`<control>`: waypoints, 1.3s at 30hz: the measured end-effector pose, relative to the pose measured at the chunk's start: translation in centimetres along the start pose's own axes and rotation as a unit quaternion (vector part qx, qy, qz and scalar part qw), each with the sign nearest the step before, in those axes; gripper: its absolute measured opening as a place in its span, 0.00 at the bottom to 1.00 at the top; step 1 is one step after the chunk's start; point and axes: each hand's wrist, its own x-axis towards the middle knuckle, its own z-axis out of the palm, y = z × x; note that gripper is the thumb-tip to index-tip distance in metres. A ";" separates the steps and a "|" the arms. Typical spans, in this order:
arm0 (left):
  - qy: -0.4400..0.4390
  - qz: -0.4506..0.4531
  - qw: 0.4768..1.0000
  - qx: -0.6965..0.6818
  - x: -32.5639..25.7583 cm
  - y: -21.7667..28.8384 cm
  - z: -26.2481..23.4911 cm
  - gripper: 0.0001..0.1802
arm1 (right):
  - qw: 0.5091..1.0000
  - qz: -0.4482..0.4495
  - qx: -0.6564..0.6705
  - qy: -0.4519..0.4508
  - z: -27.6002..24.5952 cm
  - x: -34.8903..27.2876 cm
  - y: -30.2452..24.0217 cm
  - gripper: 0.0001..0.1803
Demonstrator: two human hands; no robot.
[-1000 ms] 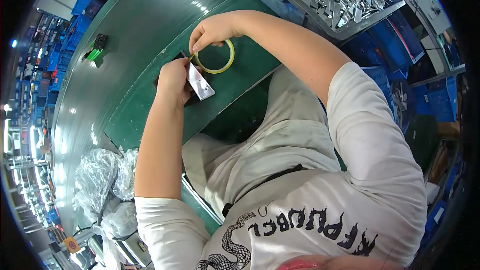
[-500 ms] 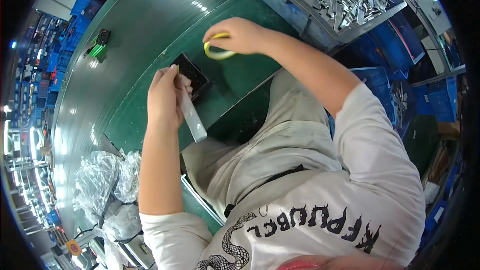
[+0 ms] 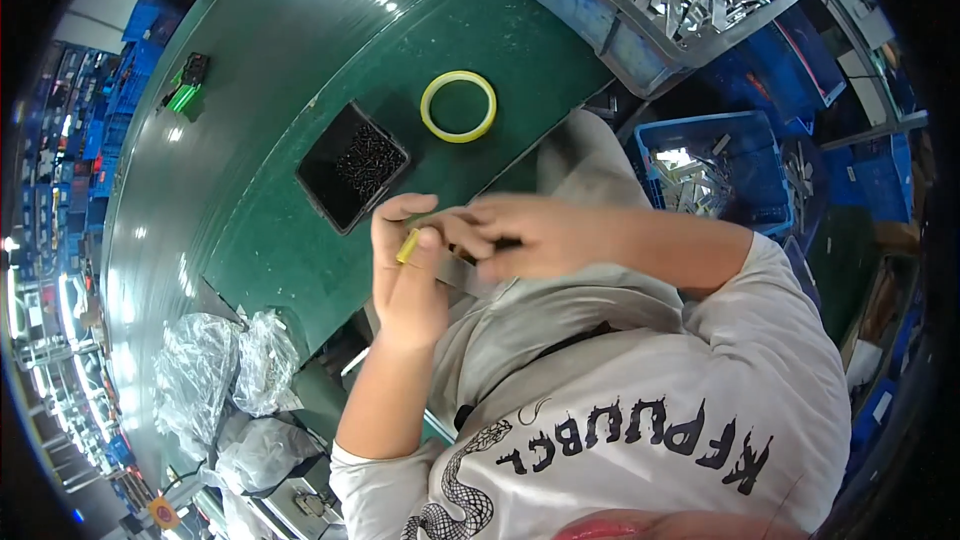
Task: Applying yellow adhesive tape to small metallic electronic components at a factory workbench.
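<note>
My left hand (image 3: 408,285) is closed around a flat silvery metal strip (image 3: 459,276), most of which the hands hide. A short piece of yellow tape (image 3: 408,246) shows at its thumb and fingers. My right hand (image 3: 530,230) reaches across from the right, its fingers against the left hand's; motion smears them, so its grip is unclear. Beyond the hands, a roll of yellow tape (image 3: 429,122) lies flat on the green bench. Left of the roll stands a black bin (image 3: 318,178) containing many small dark screws (image 3: 370,162).
A large grey-blue crate (image 3: 640,58) heaped with metal strips stands at the far right. Below it a blue basket (image 3: 700,123) holds more metal pieces. A green-and-black object (image 3: 186,85) sits on the shiny belt, and clear plastic bags (image 3: 200,370) lie at the left.
My right hand has set the tape roll down on the bench and come back to my left hand. The left hand has moved right and nearer, uncovering the screw bin.
</note>
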 end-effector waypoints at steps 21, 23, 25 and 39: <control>0.044 -0.198 0.899 0.388 -5.4 -1.0 -5.0 0.10 | 0.737 0.178 -0.594 0.271 -14.1 -21.5 -6.0 0.09; 0.050 -0.236 0.917 0.317 -5.8 -2.1 -5.5 0.06 | 0.695 0.108 -0.631 0.327 -15.7 -17.9 -8.5 0.07; 0.056 -0.242 0.893 0.375 -6.9 -3.9 -6.9 0.05 | 0.641 0.064 -0.678 0.354 -18.2 -14.1 -9.9 0.06; 0.134 -0.209 0.885 0.393 -7.7 -4.7 -8.4 0.10 | 0.529 0.609 -0.557 0.196 -30.9 -7.9 -3.9 0.21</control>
